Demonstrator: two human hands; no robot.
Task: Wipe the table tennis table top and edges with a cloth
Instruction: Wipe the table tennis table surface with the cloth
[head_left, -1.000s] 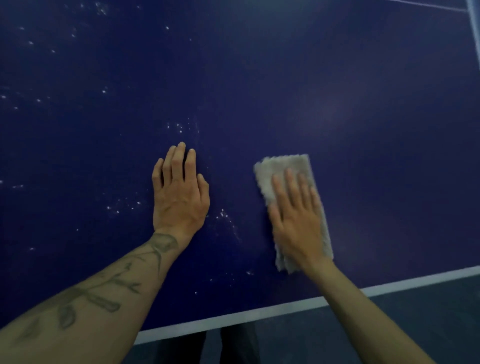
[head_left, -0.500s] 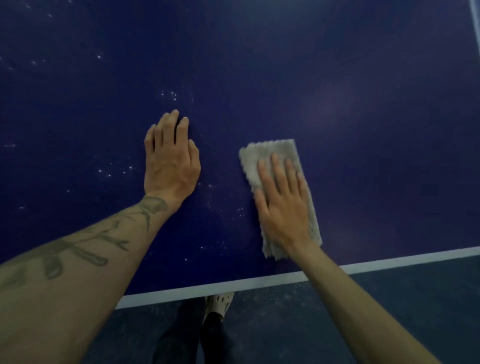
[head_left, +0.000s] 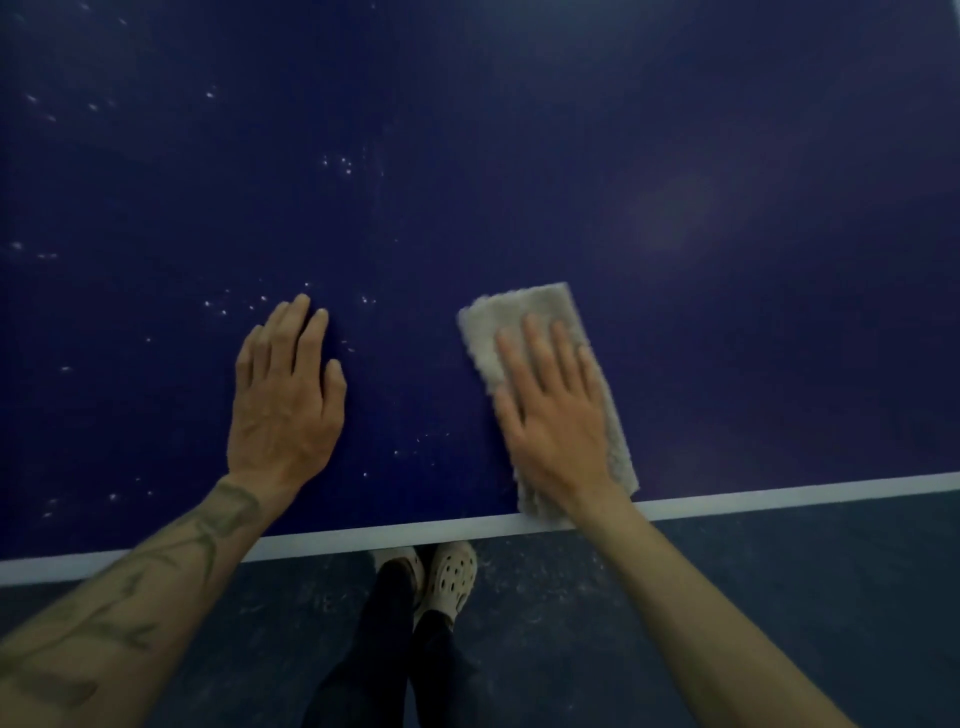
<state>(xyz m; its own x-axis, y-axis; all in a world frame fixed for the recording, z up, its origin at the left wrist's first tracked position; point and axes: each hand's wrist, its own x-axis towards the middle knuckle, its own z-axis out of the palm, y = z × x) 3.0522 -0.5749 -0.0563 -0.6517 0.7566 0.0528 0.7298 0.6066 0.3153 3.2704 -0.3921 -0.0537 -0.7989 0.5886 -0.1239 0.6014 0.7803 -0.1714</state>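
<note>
Head view, nearest first: my cream clogs (head_left: 451, 574) and dark trousers (head_left: 374, 654) stand on the dark floor (head_left: 753, 597) below my wrists. My tattooed left forearm (head_left: 156, 587) and bare right forearm (head_left: 701, 597) cross the white edge line (head_left: 405, 534) of the table tennis table (head_left: 675, 208).

My left hand (head_left: 283, 405) lies flat on the bare blue top, fingers straight and close together, holding nothing. My right hand (head_left: 556, 415) presses flat on the folded grey cloth (head_left: 519, 304), fingers straight and slightly spread, not curled round it. The cloth lies lengthwise under my palm. Its near end overlaps the white line by my wrist, and its far end shows just past my fingertips.

White specks (head_left: 244, 304) dot the top beside my left fingertips, between my two hands and farther off to the left. Beyond my right fingertips the blue looks faintly smeared.
</note>
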